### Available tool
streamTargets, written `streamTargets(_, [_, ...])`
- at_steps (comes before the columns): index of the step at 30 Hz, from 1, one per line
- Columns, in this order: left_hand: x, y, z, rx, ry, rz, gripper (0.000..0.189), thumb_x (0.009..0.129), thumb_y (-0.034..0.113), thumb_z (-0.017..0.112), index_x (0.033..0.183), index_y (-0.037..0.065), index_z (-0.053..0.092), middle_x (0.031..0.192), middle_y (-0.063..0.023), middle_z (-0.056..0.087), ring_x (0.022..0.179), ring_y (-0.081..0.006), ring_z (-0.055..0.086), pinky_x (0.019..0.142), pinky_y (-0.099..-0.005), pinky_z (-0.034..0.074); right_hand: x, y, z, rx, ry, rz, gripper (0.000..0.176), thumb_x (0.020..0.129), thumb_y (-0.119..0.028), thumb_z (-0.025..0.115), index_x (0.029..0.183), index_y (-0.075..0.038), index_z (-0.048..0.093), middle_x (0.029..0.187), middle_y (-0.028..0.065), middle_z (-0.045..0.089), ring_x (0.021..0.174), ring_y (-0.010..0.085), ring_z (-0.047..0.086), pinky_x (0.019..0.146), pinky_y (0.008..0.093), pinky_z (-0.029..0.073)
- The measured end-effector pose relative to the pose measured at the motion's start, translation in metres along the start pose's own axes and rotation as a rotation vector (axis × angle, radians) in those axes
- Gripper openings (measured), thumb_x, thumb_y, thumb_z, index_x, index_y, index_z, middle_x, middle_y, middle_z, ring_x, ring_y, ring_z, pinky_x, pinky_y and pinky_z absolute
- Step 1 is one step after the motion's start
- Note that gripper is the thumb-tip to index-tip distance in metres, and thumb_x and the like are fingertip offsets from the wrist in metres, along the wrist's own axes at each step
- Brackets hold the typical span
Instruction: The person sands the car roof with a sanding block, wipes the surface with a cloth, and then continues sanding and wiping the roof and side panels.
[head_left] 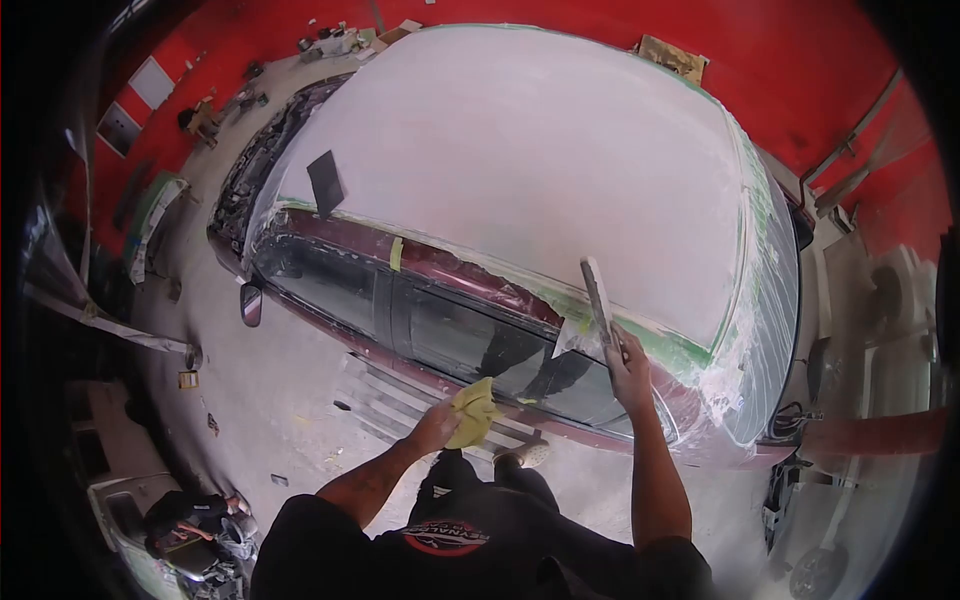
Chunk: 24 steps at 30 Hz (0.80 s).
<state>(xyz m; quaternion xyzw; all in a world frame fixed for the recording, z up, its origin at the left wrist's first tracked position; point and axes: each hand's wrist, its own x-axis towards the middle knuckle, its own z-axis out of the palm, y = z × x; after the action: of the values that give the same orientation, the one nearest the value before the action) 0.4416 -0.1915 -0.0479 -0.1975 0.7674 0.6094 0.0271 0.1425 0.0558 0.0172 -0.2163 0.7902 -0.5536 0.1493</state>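
My right hand (628,368) is closed around the lower end of a long, narrow sanding block (597,295), which stands up at a slant over the near edge of the car roof (500,160). The roof is coated in pale, dusty primer and edged with green masking tape. Lower and to the left, my left hand (436,426) grips a crumpled yellow cloth (474,412) in front of the side windows (455,335). A dark rectangular sheet (325,184) lies at the roof's front corner.
Under my feet is a slatted step (385,395) beside the car. A side mirror (251,304) juts out at left. At lower left another person (185,525) is by a white vehicle (135,500). Red walls (800,60) stand behind the car.
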Motion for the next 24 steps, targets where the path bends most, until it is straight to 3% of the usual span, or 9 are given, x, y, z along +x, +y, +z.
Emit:
streamTargets(2, [-0.037, -0.072, -0.037, 0.080, 0.221, 0.014, 0.033, 0.095, 0.015, 0.049, 0.121, -0.003, 0.055, 0.106, -0.0241, 0.064, 0.101, -0.0386, 0.062, 0.089, -0.0437, 0.048, 0.048, -0.054, 0.062, -0.163, -0.121, -0.215, 0.046, 0.089, -0.015, 0.063, 0.132, -0.001, 0.057, 0.128, 0.0211, 0.058, 0.119, 0.0354, 0.055, 0.103, 0.0401, 0.041])
streamTargets(6, [-0.122, -0.110, -0.099, 0.217, 0.527, -0.252, 0.033, 0.096, 0.018, 0.048, 0.118, -0.005, 0.057, 0.104, -0.0260, 0.065, 0.099, -0.0418, 0.062, 0.087, -0.0468, 0.048, 0.132, -0.105, 0.193, -0.488, -0.202, -0.393, 0.046, 0.088, -0.025, 0.066, 0.132, -0.014, 0.060, 0.129, 0.0162, 0.057, 0.112, 0.0344, 0.054, 0.095, 0.0463, 0.042])
streamTargets(10, [-0.199, -0.141, -0.149, 0.067, 0.716, -0.287, 0.035, 0.096, 0.020, 0.045, 0.110, -0.008, 0.061, 0.103, -0.0267, 0.065, 0.092, -0.0411, 0.062, 0.081, -0.0460, 0.049, 0.192, -0.129, 0.295, -0.758, -0.135, -0.593, 0.043, 0.086, -0.028, 0.066, 0.129, -0.021, 0.062, 0.124, 0.0113, 0.058, 0.110, 0.0317, 0.054, 0.089, 0.0475, 0.043])
streamTargets(11, [-0.218, -0.156, -0.161, 0.107, 0.756, -0.364, 0.040, 0.095, 0.023, 0.043, 0.114, -0.009, 0.059, 0.102, -0.0263, 0.065, 0.090, -0.0387, 0.063, 0.080, -0.0457, 0.049, 0.203, -0.134, 0.316, -0.797, -0.135, -0.608, 0.042, 0.087, -0.026, 0.064, 0.128, -0.021, 0.062, 0.123, 0.0117, 0.058, 0.110, 0.0318, 0.054, 0.090, 0.0477, 0.043])
streamTargets(12, [-0.224, -0.134, -0.168, 0.025, 0.817, -0.298, 0.048, 0.094, 0.028, 0.043, 0.120, -0.009, 0.056, 0.102, -0.0255, 0.065, 0.089, -0.0370, 0.063, 0.079, -0.0448, 0.050, 0.214, -0.135, 0.334, -0.839, -0.134, -0.623, 0.041, 0.087, -0.025, 0.062, 0.128, -0.021, 0.062, 0.122, 0.0121, 0.058, 0.110, 0.0319, 0.054, 0.090, 0.0479, 0.043])
streamTargets(18, [-0.251, -0.140, -0.215, 0.060, 0.849, -0.304, 0.051, 0.093, 0.032, 0.042, 0.122, -0.009, 0.057, 0.103, -0.0241, 0.066, 0.088, -0.0345, 0.063, 0.079, -0.0440, 0.051, 0.241, -0.128, 0.392, -1.045, -0.106, -0.588, 0.046, 0.084, -0.026, 0.064, 0.130, -0.019, 0.061, 0.127, 0.0149, 0.054, 0.114, 0.0324, 0.052, 0.090, 0.0470, 0.044])
streamTargets(21, [-0.237, -0.146, -0.236, 0.070, 0.723, -0.295, 0.049, 0.092, 0.032, 0.044, 0.115, -0.008, 0.059, 0.100, -0.0251, 0.065, 0.085, -0.0369, 0.063, 0.076, -0.0457, 0.050, 0.218, -0.119, 0.382, -1.057, -0.010, -0.645, 0.047, 0.084, -0.027, 0.065, 0.130, -0.018, 0.060, 0.131, 0.0166, 0.051, 0.117, 0.0332, 0.051, 0.092, 0.0474, 0.044])
streamTargets(23, [-0.216, -0.188, -0.254, 0.489, 0.481, -0.237, 0.044, 0.090, 0.028, 0.044, 0.108, -0.008, 0.060, 0.096, -0.0264, 0.064, 0.081, -0.0397, 0.061, 0.074, -0.0461, 0.049, 0.178, -0.123, 0.362, -0.964, -0.019, -0.587, 0.048, 0.085, -0.029, 0.066, 0.131, -0.017, 0.060, 0.134, 0.0177, 0.050, 0.119, 0.0351, 0.050, 0.095, 0.0492, 0.043])
streamTargets(24, [-0.182, -0.144, -0.241, 0.101, 0.570, -0.225, 0.037, 0.089, 0.022, 0.045, 0.105, -0.008, 0.060, 0.094, -0.0278, 0.063, 0.079, -0.0414, 0.059, 0.073, -0.0460, 0.048, 0.153, -0.125, 0.352, -0.851, -0.036, -0.554, 0.049, 0.085, -0.030, 0.066, 0.132, -0.016, 0.059, 0.136, 0.0189, 0.049, 0.121, 0.0370, 0.049, 0.097, 0.0509, 0.043])
